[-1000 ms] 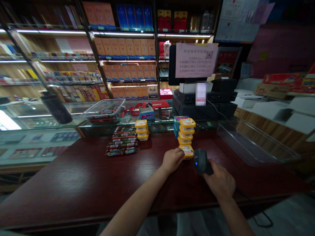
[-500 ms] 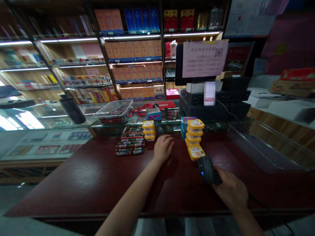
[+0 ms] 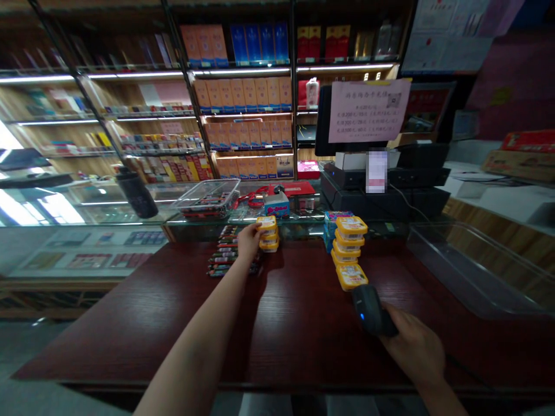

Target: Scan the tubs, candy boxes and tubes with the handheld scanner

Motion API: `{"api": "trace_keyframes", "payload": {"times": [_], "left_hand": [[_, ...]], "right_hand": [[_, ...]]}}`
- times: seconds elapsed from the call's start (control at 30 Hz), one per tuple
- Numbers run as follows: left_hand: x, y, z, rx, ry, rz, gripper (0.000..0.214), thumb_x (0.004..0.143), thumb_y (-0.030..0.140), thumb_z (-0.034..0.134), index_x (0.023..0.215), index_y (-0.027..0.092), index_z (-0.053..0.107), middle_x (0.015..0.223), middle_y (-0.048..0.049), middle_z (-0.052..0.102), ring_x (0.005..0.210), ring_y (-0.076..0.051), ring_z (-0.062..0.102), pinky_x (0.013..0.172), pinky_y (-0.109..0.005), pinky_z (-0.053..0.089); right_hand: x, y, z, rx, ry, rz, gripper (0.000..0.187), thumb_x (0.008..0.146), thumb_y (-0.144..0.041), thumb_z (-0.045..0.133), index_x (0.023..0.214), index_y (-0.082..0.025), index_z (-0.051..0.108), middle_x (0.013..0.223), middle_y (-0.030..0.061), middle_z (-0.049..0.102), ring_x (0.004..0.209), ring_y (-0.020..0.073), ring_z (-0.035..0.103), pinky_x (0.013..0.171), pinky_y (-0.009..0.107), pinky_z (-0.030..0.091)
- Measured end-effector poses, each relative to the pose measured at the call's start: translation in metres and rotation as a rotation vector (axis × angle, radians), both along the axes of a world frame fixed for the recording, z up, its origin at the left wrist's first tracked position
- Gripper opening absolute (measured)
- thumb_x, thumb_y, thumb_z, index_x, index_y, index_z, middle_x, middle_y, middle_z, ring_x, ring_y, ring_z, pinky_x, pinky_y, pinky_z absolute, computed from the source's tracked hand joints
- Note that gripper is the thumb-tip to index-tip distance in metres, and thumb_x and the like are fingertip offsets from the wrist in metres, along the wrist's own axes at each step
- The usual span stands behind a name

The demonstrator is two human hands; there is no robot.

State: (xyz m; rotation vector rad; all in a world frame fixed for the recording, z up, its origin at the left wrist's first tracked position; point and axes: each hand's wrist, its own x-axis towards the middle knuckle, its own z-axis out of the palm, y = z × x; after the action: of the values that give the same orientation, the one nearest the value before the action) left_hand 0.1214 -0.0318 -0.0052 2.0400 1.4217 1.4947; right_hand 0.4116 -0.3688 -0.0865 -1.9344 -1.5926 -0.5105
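Observation:
My left hand (image 3: 248, 242) is at the left stack of small yellow-lidded tubs, its fingers closed on the near left edge of the top yellow tub (image 3: 266, 223). The two tubs below it stay stacked on the counter. Under and beside that hand lie rows of slim, dark pen-like sticks (image 3: 225, 254), partly hidden by it. My right hand (image 3: 414, 341) is wrapped round the handle of a black barcode scanner (image 3: 367, 309) with a blue light. The scanner's head is close to the nearest tub (image 3: 352, 277) in front of the right stack of yellow tubs (image 3: 350, 242).
Blue boxes (image 3: 330, 228) stand behind the right stack. A clear plastic bin (image 3: 468, 277) sits at the right, and a lidless clear tray (image 3: 208, 196) at the back left. A monitor with a paper notice (image 3: 368, 110) and a black bottle (image 3: 136, 193) stand beyond the dark red counter (image 3: 303, 329).
My left hand has moved left from the middle of the counter to the top tub of the left stack. My right hand still holds the scanner near the right stack. The view has shifted slightly.

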Motion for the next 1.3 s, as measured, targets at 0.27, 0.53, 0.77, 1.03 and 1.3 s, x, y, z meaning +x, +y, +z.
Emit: {"api": "trace_keyframes", "payload": {"times": [0.27, 0.53, 0.77, 1.03, 1.3], "left_hand": [[0.009, -0.034, 0.016, 0.195, -0.227, -0.043, 0.022, 0.075, 0.028, 0.062, 0.095, 0.018, 0.065, 0.093, -0.0048, 0.066, 0.087, -0.017, 0.062, 0.075, -0.027, 0.051], [0.057, -0.127, -0.024, -0.126, -0.576, -0.320, 0.029, 0.066, 0.033, 0.072, 0.088, 0.017, 0.065, 0.085, -0.0035, 0.068, 0.079, -0.016, 0.065, 0.074, -0.028, 0.052], [0.083, -0.149, -0.066, -0.384, -0.729, -0.264, 0.037, 0.054, 0.034, 0.079, 0.082, 0.013, 0.067, 0.070, -0.0037, 0.068, 0.063, -0.014, 0.063, 0.062, -0.025, 0.050], [0.087, -0.145, -0.085, -0.410, -0.732, -0.168, 0.039, 0.053, 0.035, 0.080, 0.084, 0.013, 0.069, 0.070, -0.0045, 0.069, 0.062, -0.015, 0.064, 0.058, -0.025, 0.050], [0.087, -0.142, -0.095, -0.406, -0.743, -0.186, 0.035, 0.057, 0.031, 0.078, 0.086, 0.013, 0.069, 0.074, -0.0068, 0.071, 0.066, -0.017, 0.066, 0.061, -0.026, 0.051]], "right_hand": [[0.004, 0.003, -0.003, 0.011, -0.057, 0.009, 0.027, 0.079, -0.023, 0.054, 0.105, -0.019, 0.061, 0.097, 0.0038, 0.072, 0.083, 0.0184, 0.067, 0.074, 0.028, 0.044], [0.006, 0.005, -0.001, -0.034, -0.035, 0.003, 0.030, 0.076, -0.023, 0.056, 0.106, -0.020, 0.059, 0.097, 0.0042, 0.072, 0.083, 0.0200, 0.067, 0.070, 0.029, 0.046], [-0.012, 0.000, 0.026, -0.277, 0.341, 0.053, 0.025, 0.073, -0.032, 0.060, 0.097, -0.027, 0.063, 0.083, 0.0008, 0.073, 0.075, 0.0236, 0.068, 0.059, 0.030, 0.045], [-0.044, -0.007, 0.044, -0.170, 0.912, 0.372, 0.041, 0.066, -0.039, 0.069, 0.099, -0.016, 0.065, 0.098, 0.0086, 0.073, 0.090, 0.0237, 0.066, 0.080, 0.035, 0.051], [-0.053, -0.011, 0.054, -0.218, 0.895, 0.367, 0.036, 0.066, -0.036, 0.069, 0.096, -0.015, 0.067, 0.097, 0.0088, 0.073, 0.088, 0.0239, 0.067, 0.080, 0.035, 0.052]]}}
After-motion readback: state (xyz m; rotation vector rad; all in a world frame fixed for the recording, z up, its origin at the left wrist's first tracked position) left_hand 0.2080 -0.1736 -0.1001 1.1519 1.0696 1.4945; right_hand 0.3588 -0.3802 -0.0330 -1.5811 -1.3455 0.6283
